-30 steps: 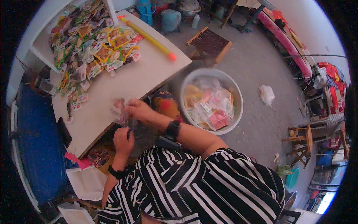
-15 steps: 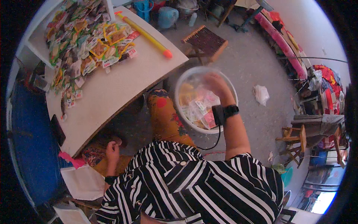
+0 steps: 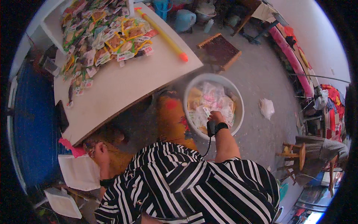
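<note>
Over the near side of a round whitish basin (image 3: pixel 241 112), my right hand (image 3: pixel 215 117) points down among the packets, fingers bent together. Its fingertips meet a small pale packet (image 3: pixel 206 110); whether they grip it is hard to see. In the basin lie several clear, white, pink and yellow packets (image 3: pixel 213 93). My left hand (image 3: pixel 100 151) is low by my left thigh, beside the table's near corner, with its fingers curled. Anything inside those fingers is hidden. A dark band circles each wrist.
On the pale table (image 3: pixel 112 86) a large heap of small colourful food packets (image 3: pixel 100 41) lies beside a yellow tube with orange ends (image 3: pixel 164 33). A woven-top stool (image 3: pixel 220 51) stands beyond the basin. A white plastic bag (image 3: pixel 266 108) is on the floor at right.
My right hand has come from the basin's far right side to its near side, uncovering the packets there. My left hand has shifted slightly left and down. The whole view has turned a little.
</note>
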The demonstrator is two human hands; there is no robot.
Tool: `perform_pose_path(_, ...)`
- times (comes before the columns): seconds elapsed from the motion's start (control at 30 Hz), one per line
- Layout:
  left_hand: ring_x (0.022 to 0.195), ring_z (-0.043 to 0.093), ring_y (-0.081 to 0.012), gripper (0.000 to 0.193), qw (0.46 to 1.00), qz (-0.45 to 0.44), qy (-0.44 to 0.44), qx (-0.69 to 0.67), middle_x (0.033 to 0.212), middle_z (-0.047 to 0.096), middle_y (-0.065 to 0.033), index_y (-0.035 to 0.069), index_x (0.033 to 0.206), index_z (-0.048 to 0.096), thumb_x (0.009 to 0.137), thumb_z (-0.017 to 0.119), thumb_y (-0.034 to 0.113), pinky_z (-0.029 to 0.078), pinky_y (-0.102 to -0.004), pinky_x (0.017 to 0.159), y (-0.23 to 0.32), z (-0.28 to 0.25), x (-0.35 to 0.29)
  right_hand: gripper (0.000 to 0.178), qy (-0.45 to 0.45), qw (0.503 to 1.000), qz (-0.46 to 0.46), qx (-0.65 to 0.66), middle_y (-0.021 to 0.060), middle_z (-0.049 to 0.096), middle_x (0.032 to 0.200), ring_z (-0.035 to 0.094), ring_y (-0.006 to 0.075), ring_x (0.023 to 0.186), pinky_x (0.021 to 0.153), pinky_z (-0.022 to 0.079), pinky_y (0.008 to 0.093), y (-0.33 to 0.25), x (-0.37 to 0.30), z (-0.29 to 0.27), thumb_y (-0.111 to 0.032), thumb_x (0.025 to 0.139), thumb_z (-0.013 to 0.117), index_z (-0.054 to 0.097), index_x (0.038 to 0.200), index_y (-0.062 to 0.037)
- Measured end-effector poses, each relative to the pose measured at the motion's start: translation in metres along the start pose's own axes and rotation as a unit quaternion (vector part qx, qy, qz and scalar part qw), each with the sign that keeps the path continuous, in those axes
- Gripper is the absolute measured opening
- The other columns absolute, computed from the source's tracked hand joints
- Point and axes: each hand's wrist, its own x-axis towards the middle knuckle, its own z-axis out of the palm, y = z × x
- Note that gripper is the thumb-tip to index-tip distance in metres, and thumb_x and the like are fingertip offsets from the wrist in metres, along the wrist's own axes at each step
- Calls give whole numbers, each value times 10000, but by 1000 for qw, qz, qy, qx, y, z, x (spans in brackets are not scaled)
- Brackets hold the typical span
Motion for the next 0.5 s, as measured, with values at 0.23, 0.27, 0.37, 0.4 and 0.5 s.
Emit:
perform_pose_path(0.23,760,515,-240,202,987,-76,140,-15,861,537,-138,-18,939,503,772,492,95,418,-302,689,-97,-33,-9,166,-12,931,-87,-354,25,514,744,539,163,723,543,423,271,-48,-42,123,-219,783,502,471,901,-106)
perform_pose_path(0.27,739,509,-241,179,973,-111,201,-4,832,536,-138,-17,893,516,754,497,96,415,-312,673,-112,-27,-17,175,-31,929,-158,-334,15,517,746,535,149,719,534,418,265,-46,-49,148,-201,779,510,477,916,-98)
perform_pose_path(0.37,828,492,-279,314,949,-247,189,-43,878,517,-179,-37,975,497,697,528,105,393,-345,755,-156,-19,-40,241,-39,837,-373,-397,56,520,844,483,122,722,616,407,242,-40,-55,221,-154,776,526,481,955,1)
perform_pose_path(0.4,866,479,-302,341,954,-229,188,56,909,511,-190,-39,990,487,692,524,122,384,-361,779,-168,-21,-52,247,-92,790,-427,-430,50,515,842,476,122,750,656,405,246,-36,-58,239,-140,782,520,475,973,10)
perform_pose_path(0.5,947,444,-342,405,935,-245,152,207,991,488,-211,-31,1041,458,688,510,160,360,-393,827,-188,-22,-83,281,-135,756,-434,-472,98,487,980,460,191,885,771,377,290,-9,-75,271,-148,780,525,465,998,19)
